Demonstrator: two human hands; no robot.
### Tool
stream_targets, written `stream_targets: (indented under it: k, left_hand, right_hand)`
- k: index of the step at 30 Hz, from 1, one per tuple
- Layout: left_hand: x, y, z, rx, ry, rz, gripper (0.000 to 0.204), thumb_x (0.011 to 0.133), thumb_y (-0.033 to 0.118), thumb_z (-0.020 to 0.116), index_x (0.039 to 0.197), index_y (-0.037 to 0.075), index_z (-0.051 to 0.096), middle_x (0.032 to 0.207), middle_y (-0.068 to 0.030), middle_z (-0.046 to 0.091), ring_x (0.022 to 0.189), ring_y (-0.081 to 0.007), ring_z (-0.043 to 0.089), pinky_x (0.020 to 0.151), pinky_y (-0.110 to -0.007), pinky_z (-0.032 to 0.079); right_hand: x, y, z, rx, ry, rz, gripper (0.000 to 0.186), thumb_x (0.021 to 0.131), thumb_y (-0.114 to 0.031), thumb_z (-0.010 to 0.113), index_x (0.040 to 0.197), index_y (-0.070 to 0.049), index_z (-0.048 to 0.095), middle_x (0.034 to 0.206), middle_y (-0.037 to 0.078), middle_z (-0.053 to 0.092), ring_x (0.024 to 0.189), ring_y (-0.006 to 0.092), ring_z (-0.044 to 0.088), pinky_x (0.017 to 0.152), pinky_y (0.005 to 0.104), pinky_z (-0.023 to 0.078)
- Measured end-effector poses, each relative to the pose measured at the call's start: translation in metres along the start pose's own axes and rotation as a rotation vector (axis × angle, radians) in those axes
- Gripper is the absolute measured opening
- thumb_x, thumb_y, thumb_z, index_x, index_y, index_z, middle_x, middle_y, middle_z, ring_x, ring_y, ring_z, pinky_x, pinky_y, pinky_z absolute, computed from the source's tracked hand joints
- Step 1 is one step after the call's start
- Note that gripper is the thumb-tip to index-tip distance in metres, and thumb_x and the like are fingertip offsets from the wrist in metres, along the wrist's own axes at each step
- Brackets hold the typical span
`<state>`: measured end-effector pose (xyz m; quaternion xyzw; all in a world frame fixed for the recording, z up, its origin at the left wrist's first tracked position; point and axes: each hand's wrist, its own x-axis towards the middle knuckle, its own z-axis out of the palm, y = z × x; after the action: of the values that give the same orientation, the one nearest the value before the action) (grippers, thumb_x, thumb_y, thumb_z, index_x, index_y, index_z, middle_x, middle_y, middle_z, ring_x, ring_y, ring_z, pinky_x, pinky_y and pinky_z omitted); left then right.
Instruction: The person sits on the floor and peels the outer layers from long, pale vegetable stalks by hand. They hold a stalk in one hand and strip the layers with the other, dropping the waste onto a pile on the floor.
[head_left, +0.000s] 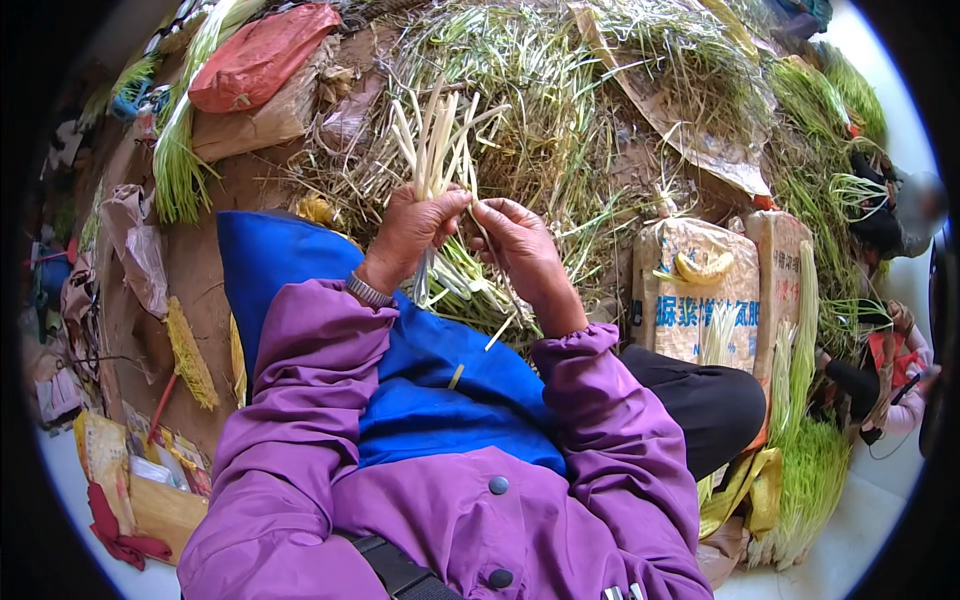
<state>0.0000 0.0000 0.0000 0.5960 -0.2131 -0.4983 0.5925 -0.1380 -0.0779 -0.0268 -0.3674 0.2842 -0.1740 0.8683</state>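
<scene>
My left hand (pixel 412 232) is closed round a bunch of pale, whitish stalks (pixel 436 150), held upright with their ends fanned out above the fist. Greenish leaves of the bunch hang below it, over the blue cloth (pixel 420 370) on my lap. Close beside it, my right hand (pixel 520 245) has thumb and fingers pinched together at the bunch's edge. A thin stalk or strand (pixel 500 285) runs down from those fingers. Both hands nearly touch at the fingertips, so the exact grip there is partly hidden.
Loose straw and green stalks (pixel 520 90) cover the ground ahead. A printed sack block (pixel 695 270) with a yellow curved object (pixel 704 267) stands to the right, near green bundles (pixel 815 470). At far left lie a red bag (pixel 262 60) and a yellow strip (pixel 188 350). Other people sit far right.
</scene>
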Motion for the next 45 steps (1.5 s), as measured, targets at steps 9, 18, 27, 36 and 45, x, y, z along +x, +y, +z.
stream_targets:
  k: [9, 18, 27, 36, 45]
  left_hand:
    - [0.007, -0.003, -0.004, -0.347, 0.099, -0.05, 0.012, 0.085, 0.016, 0.064, 0.091, 0.006, 0.06, 0.055, 0.006, 0.046, 0.044, -0.0038, 0.038, 0.044, -0.021, 0.034]
    - [0.012, 0.017, -0.041, -0.567, 0.08, 0.041, 0.014, 0.084, 0.015, 0.064, 0.09, 0.003, 0.06, 0.055, 0.0063, 0.045, 0.045, -0.0049, 0.038, 0.046, -0.022, 0.033]
    - [0.014, 0.033, -0.069, -0.647, 0.074, 0.144, 0.01, 0.09, 0.014, 0.057, 0.093, 0.004, 0.059, 0.054, 0.0067, 0.039, 0.046, -0.0042, 0.034, 0.049, -0.022, 0.031]
    - [0.009, 0.053, -0.092, -0.68, 0.184, 0.246, 0.009, 0.089, 0.016, 0.059, 0.089, 0.007, 0.057, 0.056, 0.0064, 0.04, 0.048, -0.0049, 0.036, 0.048, -0.023, 0.031]
    - [-0.002, 0.067, -0.121, -0.711, 0.192, 0.374, 0.019, 0.09, 0.018, 0.058, 0.074, 0.011, 0.051, 0.059, 0.0062, 0.043, 0.049, -0.005, 0.036, 0.05, -0.024, 0.033]
  right_hand:
    - [0.012, 0.005, -0.023, 0.22, 0.159, -0.178, 0.012, 0.088, -0.017, 0.062, 0.092, -0.006, 0.059, 0.078, 0.002, 0.061, 0.068, 0.0099, 0.059, 0.062, 0.0226, 0.049]
    - [0.03, -0.023, -0.139, -0.456, 0.54, -0.355, 0.015, 0.089, -0.016, 0.059, 0.09, -0.001, 0.061, 0.073, 0.005, 0.063, 0.061, 0.011, 0.058, 0.056, 0.0237, 0.048]
    - [0.011, -0.067, -0.243, -1.561, 1.027, -0.34, 0.028, 0.086, -0.029, 0.056, 0.091, -0.001, 0.059, 0.086, 0.021, 0.064, 0.084, 0.0387, 0.061, 0.074, 0.0469, 0.047]
    - [-0.044, -0.102, -0.308, -1.772, 1.245, -0.085, 0.022, 0.087, -0.024, 0.052, 0.088, -0.003, 0.057, 0.084, 0.022, 0.064, 0.082, 0.0391, 0.063, 0.071, 0.0484, 0.049]
    - [-0.088, -0.121, -0.339, -1.665, 1.34, -0.058, 0.038, 0.092, -0.024, 0.031, 0.087, -0.001, 0.061, 0.085, 0.023, 0.064, 0.081, 0.0393, 0.063, 0.074, 0.0494, 0.048]
